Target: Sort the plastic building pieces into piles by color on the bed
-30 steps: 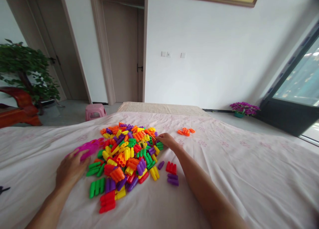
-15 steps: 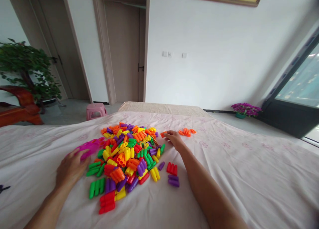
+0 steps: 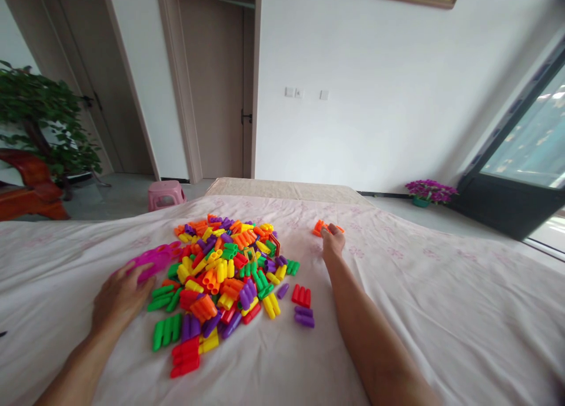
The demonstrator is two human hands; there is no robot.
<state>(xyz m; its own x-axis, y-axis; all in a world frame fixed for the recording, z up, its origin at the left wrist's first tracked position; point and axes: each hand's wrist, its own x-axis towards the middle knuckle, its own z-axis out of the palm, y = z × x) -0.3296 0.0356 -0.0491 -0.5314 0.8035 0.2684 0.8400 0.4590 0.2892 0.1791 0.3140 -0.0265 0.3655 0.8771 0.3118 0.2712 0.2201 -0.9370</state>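
A heap of red, orange, yellow, green and purple plastic pieces (image 3: 229,253) lies on the pale flowered cloth (image 3: 397,312). My left hand (image 3: 123,294) is closed on a magenta plastic piece (image 3: 154,260) at the heap's left edge. Beyond the heap on the right, my right hand (image 3: 333,240) is at a small group of orange pieces (image 3: 319,226), its fingers drawn together; what they hold is hidden. Red pieces (image 3: 301,295) and purple pieces (image 3: 304,317) lie apart, right of the heap.
A pink stool (image 3: 166,195) stands behind the cloth at the left, near a leafy plant (image 3: 48,117) and a wooden armrest (image 3: 30,179). Purple flowers (image 3: 430,191) in a pot are on the floor at the right.
My right hand has moved right, away from the heap's edge to the separate orange pieces, with the orange piece it held now out of sight. The view has shifted slightly.
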